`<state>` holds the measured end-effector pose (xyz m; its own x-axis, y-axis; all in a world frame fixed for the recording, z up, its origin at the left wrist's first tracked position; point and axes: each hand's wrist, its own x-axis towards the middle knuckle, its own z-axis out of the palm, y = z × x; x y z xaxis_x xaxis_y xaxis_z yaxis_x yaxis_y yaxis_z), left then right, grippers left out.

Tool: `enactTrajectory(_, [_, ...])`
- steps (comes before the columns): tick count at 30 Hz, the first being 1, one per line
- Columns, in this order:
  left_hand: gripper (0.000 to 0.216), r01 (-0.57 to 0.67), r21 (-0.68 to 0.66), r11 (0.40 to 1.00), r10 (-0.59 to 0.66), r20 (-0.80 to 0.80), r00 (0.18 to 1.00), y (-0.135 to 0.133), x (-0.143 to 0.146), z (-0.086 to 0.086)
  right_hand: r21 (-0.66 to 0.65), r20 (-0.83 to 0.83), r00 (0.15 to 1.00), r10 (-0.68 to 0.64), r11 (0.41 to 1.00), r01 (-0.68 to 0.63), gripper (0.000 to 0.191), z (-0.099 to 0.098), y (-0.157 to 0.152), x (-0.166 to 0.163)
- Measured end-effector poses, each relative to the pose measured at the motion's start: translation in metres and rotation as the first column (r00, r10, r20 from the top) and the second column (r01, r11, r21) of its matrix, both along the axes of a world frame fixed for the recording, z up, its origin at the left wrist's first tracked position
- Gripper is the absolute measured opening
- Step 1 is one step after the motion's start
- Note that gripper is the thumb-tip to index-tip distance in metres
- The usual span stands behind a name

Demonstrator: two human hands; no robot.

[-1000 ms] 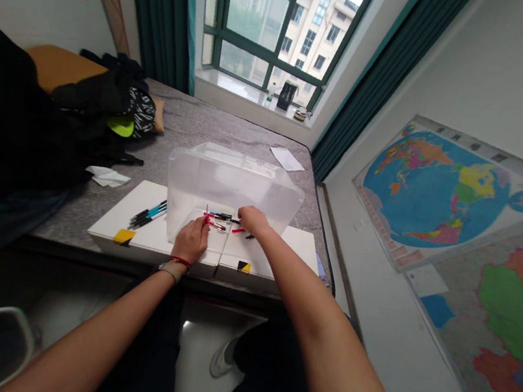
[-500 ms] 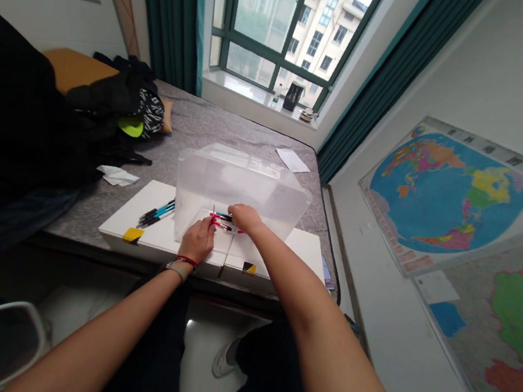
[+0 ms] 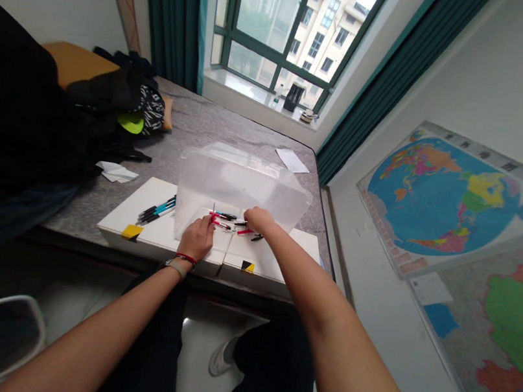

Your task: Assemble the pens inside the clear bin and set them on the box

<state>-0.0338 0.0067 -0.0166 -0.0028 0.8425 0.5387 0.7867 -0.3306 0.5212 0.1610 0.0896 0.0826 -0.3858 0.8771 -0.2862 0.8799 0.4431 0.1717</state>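
A clear plastic box [image 3: 243,183] lies on its side with its opening toward me. Several loose pens [image 3: 225,216], red, black and blue, are spread at the mouth of the box. My left hand [image 3: 198,236] is closed on a red pen at its fingertips, and another thin pen sticks up there. Reaching in from the right, my right hand [image 3: 259,219] has its fingers curled down among black and red pens; what they grip, if anything, is hidden. To the left of the box, a group of blue and black pens [image 3: 157,209] lies side by side.
Two white boxes [image 3: 115,221] with yellow-and-black corner marks lie under the clear box on a grey marbled surface [image 3: 181,105]. Crumpled tissue [image 3: 116,172] and dark clothing [image 3: 114,95] are on the left. A white paper [image 3: 292,161] lies behind, toward the window.
My right hand has moved a little to the right, away from my left hand, uncovering more of the black pens. My left hand has stayed nearly in place.
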Motion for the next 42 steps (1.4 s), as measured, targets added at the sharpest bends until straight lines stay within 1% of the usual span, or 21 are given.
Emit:
enactTrajectory(9, [0.033,-0.002,-0.005,1.000,0.002,-0.005,1.000,0.001,0.000,-0.002,0.000,0.021,0.999,0.040,0.999,-0.040,0.027,0.003,-0.001,0.004])
enactTrajectory(13, [0.033,-0.005,-0.020,1.000,0.005,0.007,1.000,0.001,0.000,-0.002,-0.025,0.068,0.997,0.031,0.999,-0.030,0.029,0.005,0.001,0.003])
enactTrajectory(17, [0.033,-0.002,-0.017,1.000,0.002,0.011,1.000,0.000,0.000,-0.001,-0.003,0.105,0.994,-0.018,1.000,0.018,0.029,0.012,0.000,0.003])
enactTrajectory(21, [0.033,-0.004,-0.010,1.000,0.004,0.004,1.000,0.000,-0.001,0.000,-0.005,0.126,0.992,-0.033,0.999,0.034,0.031,0.024,-0.001,0.006])
enactTrajectory(25, [0.034,-0.008,-0.024,1.000,0.008,-0.001,1.000,-0.001,-0.001,0.000,-0.056,0.170,0.986,-0.004,0.998,0.013,0.031,0.032,-0.002,0.005])
enactTrajectory(28, [0.034,-0.014,-0.029,0.999,0.014,-0.015,1.000,-0.001,-0.002,0.000,-0.150,0.215,0.975,0.054,0.988,-0.021,0.031,0.032,-0.004,0.001])
enactTrajectory(30, [0.034,-0.017,-0.034,0.999,0.016,-0.025,1.000,0.000,-0.002,0.000,-0.189,0.226,0.969,0.099,0.980,-0.056,0.030,0.031,-0.006,-0.001])
enactTrajectory(32, [0.034,-0.017,-0.036,0.999,0.016,-0.031,0.999,0.000,-0.002,0.000,-0.172,0.214,0.968,0.127,0.981,-0.091,0.029,0.029,-0.007,-0.002])
enactTrajectory(35, [0.034,-0.015,-0.036,0.999,0.014,-0.025,1.000,-0.001,-0.002,0.001,-0.109,0.182,0.976,0.118,0.989,-0.099,0.026,0.027,-0.007,-0.001])
enactTrajectory(37, [0.034,-0.017,-0.038,0.999,0.016,-0.017,1.000,-0.001,-0.002,0.001,-0.092,0.142,0.982,0.123,0.990,-0.110,0.026,0.026,-0.008,-0.001])
enactTrajectory(40, [0.034,-0.019,-0.037,0.999,0.018,-0.019,1.000,-0.002,-0.002,0.002,-0.063,0.048,0.979,0.198,0.979,-0.195,0.027,0.023,-0.010,-0.005])
enactTrajectory(42, [0.034,-0.014,-0.033,0.999,0.013,-0.026,1.000,-0.002,-0.002,0.003,-0.046,0.026,0.969,0.245,0.969,-0.244,0.027,0.018,-0.012,-0.008])
